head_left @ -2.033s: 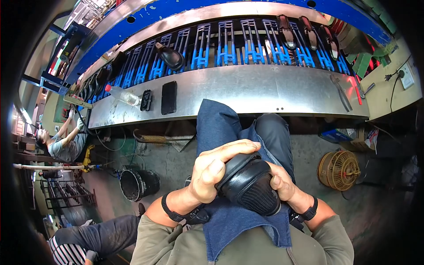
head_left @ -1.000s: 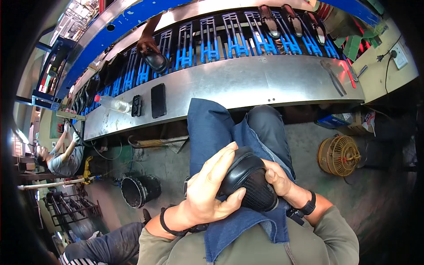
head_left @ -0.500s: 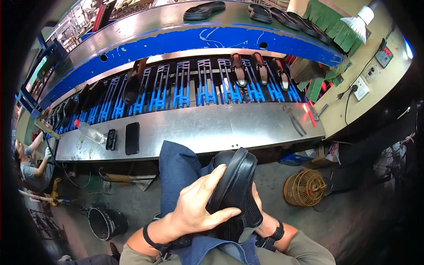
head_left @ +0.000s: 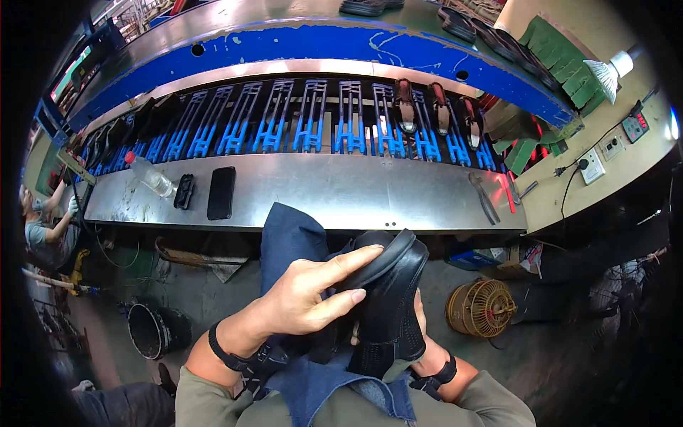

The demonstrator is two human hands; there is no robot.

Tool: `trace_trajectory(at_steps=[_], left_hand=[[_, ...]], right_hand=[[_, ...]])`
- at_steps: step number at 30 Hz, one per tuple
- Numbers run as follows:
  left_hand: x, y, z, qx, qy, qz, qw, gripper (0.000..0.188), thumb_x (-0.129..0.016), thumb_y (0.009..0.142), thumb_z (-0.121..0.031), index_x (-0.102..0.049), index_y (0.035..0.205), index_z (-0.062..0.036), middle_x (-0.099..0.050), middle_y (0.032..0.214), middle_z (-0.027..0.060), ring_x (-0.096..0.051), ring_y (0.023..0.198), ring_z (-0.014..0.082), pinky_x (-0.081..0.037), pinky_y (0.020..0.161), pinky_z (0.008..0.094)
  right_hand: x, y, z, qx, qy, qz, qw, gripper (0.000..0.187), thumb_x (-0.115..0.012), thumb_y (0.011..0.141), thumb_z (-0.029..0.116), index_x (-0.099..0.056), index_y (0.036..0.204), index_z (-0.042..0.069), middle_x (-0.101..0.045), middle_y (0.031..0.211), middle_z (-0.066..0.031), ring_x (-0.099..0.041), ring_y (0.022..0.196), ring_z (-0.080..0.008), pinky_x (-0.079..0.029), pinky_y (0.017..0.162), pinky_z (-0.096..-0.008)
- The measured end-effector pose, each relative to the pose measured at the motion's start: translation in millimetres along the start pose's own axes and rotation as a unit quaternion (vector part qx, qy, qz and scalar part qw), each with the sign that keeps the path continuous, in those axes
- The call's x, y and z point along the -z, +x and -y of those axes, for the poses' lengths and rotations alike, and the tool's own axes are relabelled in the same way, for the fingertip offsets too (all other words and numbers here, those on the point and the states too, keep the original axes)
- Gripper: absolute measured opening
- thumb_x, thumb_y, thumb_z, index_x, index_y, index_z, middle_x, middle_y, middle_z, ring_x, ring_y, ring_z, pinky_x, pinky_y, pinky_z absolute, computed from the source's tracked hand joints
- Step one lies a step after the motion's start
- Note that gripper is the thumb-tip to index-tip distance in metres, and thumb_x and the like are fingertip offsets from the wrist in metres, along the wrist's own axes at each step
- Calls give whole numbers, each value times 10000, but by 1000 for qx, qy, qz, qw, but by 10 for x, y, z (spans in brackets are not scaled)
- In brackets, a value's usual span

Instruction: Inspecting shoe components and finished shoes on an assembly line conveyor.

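Observation:
Above my lap I hold a black shoe upper (head_left: 393,302), with perforated leather along its side. A black shoe sole (head_left: 390,262) lies against its top left part, over the end farther from me. My left hand (head_left: 295,295) grips the sole, fingers stretched along its edge and thumb beneath. Lower down, the sole stands off the upper, and a dark gap shows between them. My right hand (head_left: 430,349) is wrapped round the upper's right side; most of its fingers are hidden behind the shoe. Blue cloth (head_left: 292,231) covers my lap.
Ahead stands a metal ledge (head_left: 320,192) with a bottle (head_left: 151,176), phone (head_left: 221,193) and pincers (head_left: 484,198). Behind it run blue racks (head_left: 311,135), some carrying shoes (head_left: 405,114). A bucket (head_left: 158,331) and round wire cage (head_left: 480,307) flank me; another person (head_left: 44,220) is far left.
My left hand has shifted its grip to the sole's edge, and the sole's lower part has come away from the upper. The view has tilted slightly.

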State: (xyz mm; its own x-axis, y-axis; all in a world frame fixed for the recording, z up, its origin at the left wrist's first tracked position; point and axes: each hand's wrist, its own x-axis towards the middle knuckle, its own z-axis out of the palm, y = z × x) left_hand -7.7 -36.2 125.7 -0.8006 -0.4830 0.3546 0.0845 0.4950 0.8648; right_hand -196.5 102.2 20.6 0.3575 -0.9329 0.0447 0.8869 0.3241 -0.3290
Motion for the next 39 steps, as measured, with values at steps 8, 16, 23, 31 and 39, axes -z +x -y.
trace_trajectory(at_steps=[8, 16, 23, 31, 39], left_hand=[[-8, 14, -344, 11, 119, -77, 990, 673, -825, 833, -292, -529, 1321, 66, -654, 987, 208, -684, 821, 353, -561, 727, 387], [166, 39, -428, -10, 129, -39, 991, 324, -672, 930, -92, -592, 1209, 52, -684, 919, 237, -697, 828, 409, -570, 705, 424], [54, 45, -542, -49, 236, -48, 969, 348, -683, 897, -89, -597, 1162, 119, -658, 790, 183, -681, 667, 310, -554, 596, 375], [-69, 131, -792, -12, 404, 36, 914, 550, -763, 847, -136, -528, 1219, 194, -616, 739, 155, -639, 609, 275, -515, 549, 371], [-433, -102, -221, 2, 154, -66, 986, 882, -863, 756, -163, -415, 1486, 48, -661, 1213, 260, -703, 1026, 371, -577, 862, 394]], right_hand=[[-537, 191, 0, 41, -163, -119, 979, 770, -341, 1026, 639, -360, 1523, 52, -538, 1413, -174, -575, 1274, -304, -479, 1092, -441], [-322, 14, -78, -32, -98, -104, 989, 828, -373, 984, 709, -348, 1529, 87, -574, 1353, -202, -647, 1135, -376, -575, 918, -527], [-437, 19, -91, -5, -120, -145, 982, 866, -371, 1005, 680, -299, 1552, 12, -461, 1486, -181, -504, 1337, -288, -432, 1124, -420], [-271, -19, -137, 54, -22, -127, 990, 726, -385, 1052, 577, -372, 1518, 20, -497, 1455, -165, -519, 1322, -268, -427, 1127, -395], [-367, 48, 3, 80, 9, -195, 977, 563, -344, 1096, 453, -366, 1521, 85, -553, 1360, -199, -659, 1121, -322, -642, 824, -443]])
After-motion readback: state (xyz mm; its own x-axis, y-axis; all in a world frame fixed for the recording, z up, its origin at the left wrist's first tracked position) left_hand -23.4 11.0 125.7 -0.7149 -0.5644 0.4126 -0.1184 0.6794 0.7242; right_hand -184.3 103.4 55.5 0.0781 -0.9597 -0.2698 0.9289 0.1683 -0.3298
